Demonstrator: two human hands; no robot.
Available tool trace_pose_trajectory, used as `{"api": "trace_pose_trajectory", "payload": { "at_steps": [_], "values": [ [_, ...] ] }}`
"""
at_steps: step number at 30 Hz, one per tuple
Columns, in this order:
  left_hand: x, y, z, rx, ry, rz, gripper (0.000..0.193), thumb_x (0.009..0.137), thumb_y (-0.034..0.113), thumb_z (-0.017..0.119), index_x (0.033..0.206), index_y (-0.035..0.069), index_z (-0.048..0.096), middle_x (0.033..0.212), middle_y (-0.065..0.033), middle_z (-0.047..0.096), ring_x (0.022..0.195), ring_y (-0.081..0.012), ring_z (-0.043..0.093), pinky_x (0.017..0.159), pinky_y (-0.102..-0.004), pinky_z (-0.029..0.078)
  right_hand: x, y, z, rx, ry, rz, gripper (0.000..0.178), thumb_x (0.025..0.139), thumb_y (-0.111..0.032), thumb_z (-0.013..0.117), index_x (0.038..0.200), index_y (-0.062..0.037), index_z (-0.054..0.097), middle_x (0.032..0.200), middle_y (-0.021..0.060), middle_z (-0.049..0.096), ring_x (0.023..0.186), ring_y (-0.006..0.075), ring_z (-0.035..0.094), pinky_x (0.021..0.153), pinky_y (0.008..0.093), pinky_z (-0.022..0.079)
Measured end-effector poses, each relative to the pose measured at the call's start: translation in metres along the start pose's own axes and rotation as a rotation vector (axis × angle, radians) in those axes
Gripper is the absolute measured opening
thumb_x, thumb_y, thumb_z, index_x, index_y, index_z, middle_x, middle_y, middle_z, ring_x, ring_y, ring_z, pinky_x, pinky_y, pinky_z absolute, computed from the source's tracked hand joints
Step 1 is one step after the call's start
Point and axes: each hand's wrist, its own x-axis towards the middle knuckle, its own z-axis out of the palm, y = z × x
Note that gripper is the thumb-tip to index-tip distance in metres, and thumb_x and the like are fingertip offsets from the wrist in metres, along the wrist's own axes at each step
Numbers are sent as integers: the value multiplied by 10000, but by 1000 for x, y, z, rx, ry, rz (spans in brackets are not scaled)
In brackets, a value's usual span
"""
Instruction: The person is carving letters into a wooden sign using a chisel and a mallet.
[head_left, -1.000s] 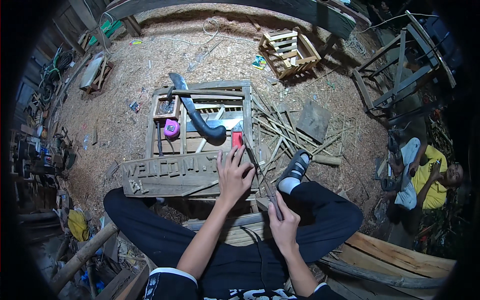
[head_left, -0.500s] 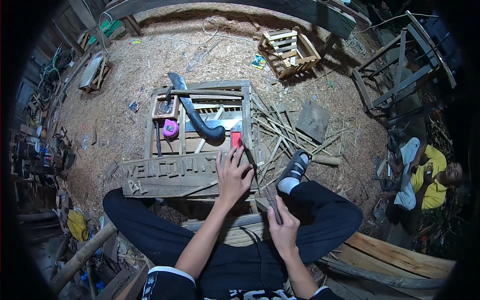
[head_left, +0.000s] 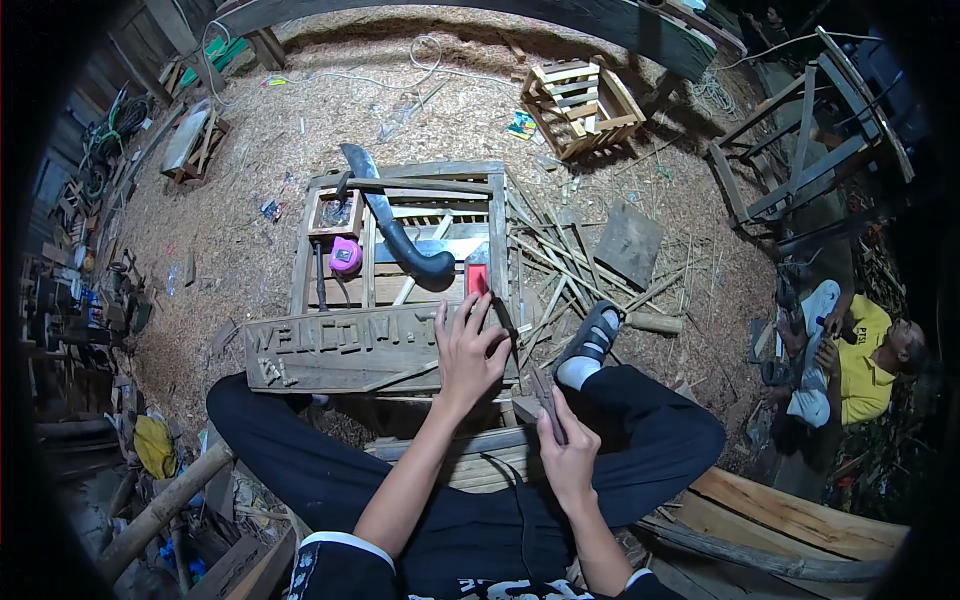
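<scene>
A wooden plank (head_left: 330, 369) with raised letters made of small wood pieces lies across the near edge of a slatted wooden crate (head_left: 497, 200). My left hand (head_left: 467, 357) rests over the plank's right end, fingers spread, hiding what lies beneath. My right hand (head_left: 568, 452) is closed around a slim brownish tool (head_left: 546, 393), its tip pointing up and away; its exact kind is unclear. Just beyond my left fingertips is a try square with a red handle (head_left: 477, 278). A curved machete with a black handle (head_left: 400, 247) lies on the crate, with a hammer (head_left: 430, 185) across its blade.
On the crate's left are a pink tape measure (head_left: 345, 255), a screwdriver-like tool (head_left: 320, 275) and a small wooden box (head_left: 335, 213). Thin bamboo strips (head_left: 560, 255) and a square board (head_left: 630, 244) lie to the right. A person in yellow (head_left: 865, 350) sits at far right.
My hands stay almost in place. The view has shifted slightly. At far right, the seated person's head and arms have moved.
</scene>
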Motion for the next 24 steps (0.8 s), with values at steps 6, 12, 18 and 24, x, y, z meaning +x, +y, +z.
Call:
{"api": "trace_pose_trajectory", "payload": {
  "at_steps": [6,12,18,24],
  "values": [
    [0,2,-1,13,7,9,127,837,202,842,896,101,792,1532,-156,629,1485,-349,499,1303,-626,215,7,-1,4,18,0,7,417,1019,-129,757,1413,-3,707,1045,278,791,894,374,814,782,434,614],
    [3,3,-1,-6,13,-6,122,851,205,838,899,103,792,1539,-148,628,1481,-357,501,1300,-626,222,-2,5,-2,-5,24,-21,408,1017,-87,753,1396,55,703,949,245,799,786,227,789,745,350,595],
    [0,0,1,-21,11,-9,129,869,224,845,869,109,786,1580,-114,613,1496,-328,500,1306,-614,193,10,5,9,17,18,48,407,1015,-82,755,1402,33,710,945,242,801,773,177,771,725,369,588],
    [2,2,-1,-5,2,-10,132,892,230,818,918,102,804,1559,-139,621,1482,-349,502,1296,-627,223,-3,12,-2,-1,46,-18,403,1013,-80,760,1395,39,712,919,234,798,758,155,745,725,352,583]
  ]
}}
